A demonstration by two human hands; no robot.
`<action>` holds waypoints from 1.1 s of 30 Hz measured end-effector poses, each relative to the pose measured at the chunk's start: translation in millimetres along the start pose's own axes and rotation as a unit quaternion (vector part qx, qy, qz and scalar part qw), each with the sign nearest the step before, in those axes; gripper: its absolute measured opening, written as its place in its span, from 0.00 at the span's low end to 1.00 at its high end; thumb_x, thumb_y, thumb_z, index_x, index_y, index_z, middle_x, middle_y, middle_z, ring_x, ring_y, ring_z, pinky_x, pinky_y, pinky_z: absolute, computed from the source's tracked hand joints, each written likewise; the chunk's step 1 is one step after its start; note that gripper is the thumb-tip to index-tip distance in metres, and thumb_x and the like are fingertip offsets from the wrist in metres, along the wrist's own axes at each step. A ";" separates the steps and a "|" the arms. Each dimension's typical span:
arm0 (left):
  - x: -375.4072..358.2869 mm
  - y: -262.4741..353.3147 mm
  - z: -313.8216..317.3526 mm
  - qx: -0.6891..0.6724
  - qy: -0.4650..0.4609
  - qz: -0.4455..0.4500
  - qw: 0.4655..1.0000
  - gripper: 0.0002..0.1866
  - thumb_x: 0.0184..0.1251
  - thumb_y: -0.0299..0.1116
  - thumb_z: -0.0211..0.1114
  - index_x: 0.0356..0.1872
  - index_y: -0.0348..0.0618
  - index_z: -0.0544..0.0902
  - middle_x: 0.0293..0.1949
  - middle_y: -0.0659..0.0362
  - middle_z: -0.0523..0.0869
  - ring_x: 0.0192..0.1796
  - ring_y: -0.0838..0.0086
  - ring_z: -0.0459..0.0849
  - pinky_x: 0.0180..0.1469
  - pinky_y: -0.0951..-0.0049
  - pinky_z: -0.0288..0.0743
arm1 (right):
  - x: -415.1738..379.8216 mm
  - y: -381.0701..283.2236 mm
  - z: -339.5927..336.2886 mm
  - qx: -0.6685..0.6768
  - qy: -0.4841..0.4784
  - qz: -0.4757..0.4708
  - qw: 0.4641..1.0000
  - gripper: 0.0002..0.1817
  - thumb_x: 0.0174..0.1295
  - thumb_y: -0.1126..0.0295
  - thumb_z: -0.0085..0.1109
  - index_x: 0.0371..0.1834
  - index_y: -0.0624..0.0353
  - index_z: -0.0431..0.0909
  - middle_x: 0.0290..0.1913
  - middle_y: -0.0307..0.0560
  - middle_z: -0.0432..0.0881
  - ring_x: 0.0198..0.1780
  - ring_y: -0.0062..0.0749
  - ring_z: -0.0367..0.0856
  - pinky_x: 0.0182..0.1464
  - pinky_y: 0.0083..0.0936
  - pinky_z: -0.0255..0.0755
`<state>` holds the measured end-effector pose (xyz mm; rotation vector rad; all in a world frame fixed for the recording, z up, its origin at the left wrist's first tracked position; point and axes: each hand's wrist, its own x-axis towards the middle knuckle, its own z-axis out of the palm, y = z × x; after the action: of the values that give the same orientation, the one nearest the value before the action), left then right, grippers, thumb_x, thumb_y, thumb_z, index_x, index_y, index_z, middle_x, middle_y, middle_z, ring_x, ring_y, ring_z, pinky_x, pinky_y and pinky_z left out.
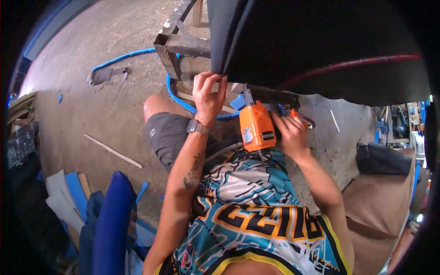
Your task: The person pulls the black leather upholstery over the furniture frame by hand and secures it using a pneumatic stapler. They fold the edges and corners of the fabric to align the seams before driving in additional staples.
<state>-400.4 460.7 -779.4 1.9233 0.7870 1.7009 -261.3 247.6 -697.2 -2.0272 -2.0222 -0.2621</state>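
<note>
In the head view, the lower-left edge of a large, smooth, black flexible sheet (229,32), spread from twelve to three o'clock, is pinched between the thumb and fingers of the left hand (209,95), just short of twelve o'clock; the sheet lies at one o'clock from those fingertips. At three o'clock, the dark handle of a boxy, bright-orange power tool (257,129) is gripped by the curled fingers of the right hand (292,137), its orange body lying at nine o'clock from them. The tool's metal nose is pointed toward twelve o'clock, near the sheet's edge; whether they touch cannot be told. A brown, square-legged wooden frame (187,45) is seen at eleven o'clock, a thin pale wooden stick (113,151) at nine, and a long, dark-blue padded roll (110,224) at eight.
</note>
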 end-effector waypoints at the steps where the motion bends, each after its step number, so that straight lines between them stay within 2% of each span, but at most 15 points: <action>1: 1.5 -1.2 -2.9 0.006 -0.001 0.023 1.000 0.08 0.53 0.22 0.73 0.33 0.39 0.83 0.37 0.54 0.84 0.40 0.63 0.84 0.42 0.69 0.77 | -2.0 1.1 -1.3 -0.005 -0.005 0.002 1.000 0.30 0.40 0.72 0.64 0.54 0.58 0.79 0.34 0.46 0.83 0.36 0.38 0.81 0.41 0.33 0.71; 5: 1.7 -7.0 -6.8 -0.036 -0.022 0.000 0.999 0.07 0.54 0.21 0.71 0.34 0.39 0.83 0.38 0.52 0.85 0.42 0.62 0.85 0.45 0.69 0.78 | -7.7 -0.9 -4.0 -0.032 -0.029 -0.007 0.999 0.31 0.39 0.71 0.66 0.54 0.58 0.79 0.33 0.46 0.82 0.36 0.38 0.81 0.41 0.33 0.71; 7: -1.0 -11.5 -4.7 -0.055 -0.033 -0.042 0.997 0.07 0.54 0.20 0.71 0.33 0.40 0.83 0.37 0.52 0.86 0.43 0.60 0.85 0.47 0.67 0.79 | -2.5 -3.3 -0.7 -0.006 -0.023 -0.025 0.999 0.28 0.45 0.73 0.60 0.56 0.57 0.78 0.33 0.45 0.82 0.37 0.38 0.80 0.42 0.33 0.71; 10: -5.5 -9.8 1.1 -0.016 -0.018 -0.037 0.999 0.08 0.54 0.21 0.71 0.34 0.40 0.83 0.38 0.52 0.86 0.44 0.62 0.86 0.47 0.67 0.79 | 10.2 -4.2 11.6 -0.010 -0.016 -0.053 0.998 0.26 0.52 0.75 0.53 0.58 0.56 0.77 0.34 0.45 0.82 0.38 0.37 0.81 0.44 0.33 0.72; 13: -5.9 -10.4 1.5 0.021 -0.027 -0.045 0.998 0.07 0.53 0.23 0.71 0.33 0.40 0.82 0.38 0.52 0.86 0.45 0.61 0.86 0.48 0.67 0.80 | 28.5 -6.9 16.0 -0.001 0.011 -0.074 0.997 0.31 0.42 0.77 0.59 0.57 0.59 0.77 0.32 0.48 0.81 0.36 0.41 0.80 0.40 0.34 0.71; 16: -6.9 -16.8 1.0 0.042 -0.041 -0.039 0.998 0.07 0.53 0.26 0.71 0.33 0.40 0.82 0.39 0.51 0.86 0.44 0.60 0.86 0.47 0.66 0.80 | 30.5 -7.4 19.9 -0.011 0.002 -0.065 0.998 0.31 0.43 0.78 0.57 0.58 0.57 0.77 0.33 0.48 0.81 0.37 0.41 0.80 0.42 0.35 0.72; 22: -8.2 -19.1 -4.3 0.021 -0.042 -0.024 0.999 0.07 0.54 0.24 0.71 0.34 0.40 0.81 0.40 0.51 0.86 0.41 0.60 0.87 0.43 0.66 0.81 | 37.9 -14.0 23.6 -0.026 0.006 -0.062 0.998 0.31 0.44 0.79 0.56 0.59 0.57 0.76 0.34 0.47 0.82 0.38 0.41 0.81 0.44 0.35 0.73; 29: -10.1 -22.7 -8.3 -0.003 -0.063 -0.010 0.998 0.07 0.56 0.23 0.69 0.35 0.39 0.81 0.40 0.51 0.86 0.43 0.59 0.87 0.44 0.66 0.81 | 35.9 -17.4 17.7 -0.031 -0.029 -0.061 0.997 0.31 0.46 0.81 0.55 0.60 0.56 0.76 0.36 0.47 0.82 0.40 0.41 0.81 0.46 0.35 0.73; 33: -8.0 -22.5 -9.7 -0.005 -0.071 -0.010 0.997 0.07 0.57 0.22 0.68 0.36 0.38 0.81 0.40 0.51 0.86 0.43 0.59 0.86 0.45 0.66 0.80 | 40.6 -20.4 21.9 -0.052 -0.016 -0.060 0.997 0.32 0.46 0.81 0.56 0.61 0.55 0.75 0.38 0.47 0.82 0.41 0.41 0.81 0.47 0.34 0.73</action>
<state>-413.2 471.5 -798.9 1.9976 0.7401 1.5345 -282.5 292.9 -704.0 -1.9840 -2.1957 -0.3695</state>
